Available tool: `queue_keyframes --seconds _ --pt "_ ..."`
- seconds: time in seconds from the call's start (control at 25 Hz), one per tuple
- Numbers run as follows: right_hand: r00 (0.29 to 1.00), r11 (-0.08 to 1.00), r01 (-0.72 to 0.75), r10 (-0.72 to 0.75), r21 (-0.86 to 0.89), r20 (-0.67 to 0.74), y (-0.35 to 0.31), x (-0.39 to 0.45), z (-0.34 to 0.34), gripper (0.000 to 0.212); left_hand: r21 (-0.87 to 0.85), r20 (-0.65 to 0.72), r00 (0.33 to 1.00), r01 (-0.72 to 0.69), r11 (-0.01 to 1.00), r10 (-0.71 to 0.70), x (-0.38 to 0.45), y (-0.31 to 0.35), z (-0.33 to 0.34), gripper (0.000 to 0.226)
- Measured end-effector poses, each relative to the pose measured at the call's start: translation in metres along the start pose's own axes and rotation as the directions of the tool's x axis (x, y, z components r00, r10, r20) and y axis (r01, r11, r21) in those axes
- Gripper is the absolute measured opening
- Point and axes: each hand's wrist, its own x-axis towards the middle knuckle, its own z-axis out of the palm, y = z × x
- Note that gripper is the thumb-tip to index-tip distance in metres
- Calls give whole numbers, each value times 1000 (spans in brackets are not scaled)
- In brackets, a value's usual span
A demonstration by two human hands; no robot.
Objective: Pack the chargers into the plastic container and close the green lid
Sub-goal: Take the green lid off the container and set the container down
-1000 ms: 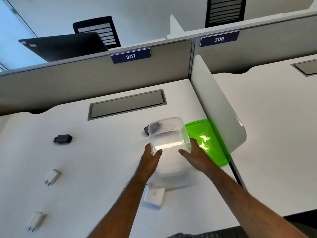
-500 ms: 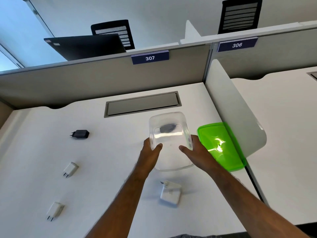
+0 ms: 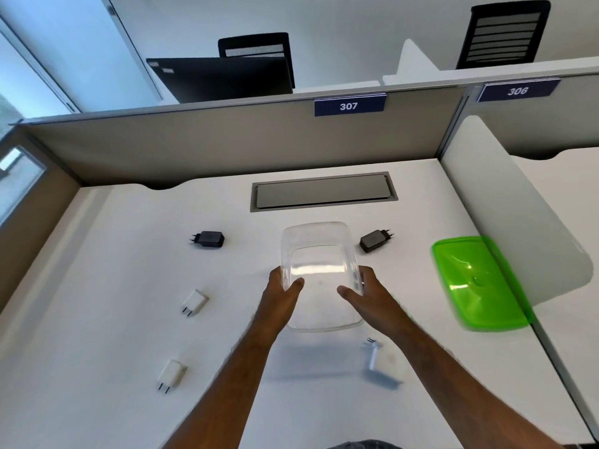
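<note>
While nothing is packed yet, here's how it looks:

Container: clear plastic container is mid-desk, empty as far as I can see. Can't tell if it's resting on the desk or lifted a bit, edges are blurry.
Left hand: left hand clamps the container's left wall, thumb over the near rim.
Right hand: right hand does the same on the right wall, probably to park it centrally so every charger is within reach.
Chargers: black charger far left, dark charger just right of the container, two white ones on the left, blurry white charger near the right forearm.
Lid: green lid leans against the white divider, out of the way until the end.
</note>
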Motion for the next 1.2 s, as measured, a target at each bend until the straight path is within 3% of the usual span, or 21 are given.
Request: queue_keyframes --seconds 0.52,0.88,1.04,1.2 --pt "997 997 -51 54 -55 56 -2 -7 99 57 18 45 996 71 997 -72 -3 -71 -76 59" --pt "997 997 -76 76 -25 -7 11 -9 110 54 18 113 993 30 999 -32 -1 -84 -79 58" --pt "997 997 -70 70 13 15 12 -5 106 63 5 144 989 16 1000 -16 1 -89 -79 60" --pt "998 995 -68 69 69 -11 11 -12 94 60 -50 159 987 -24 998 32 7 -97 -82 46"
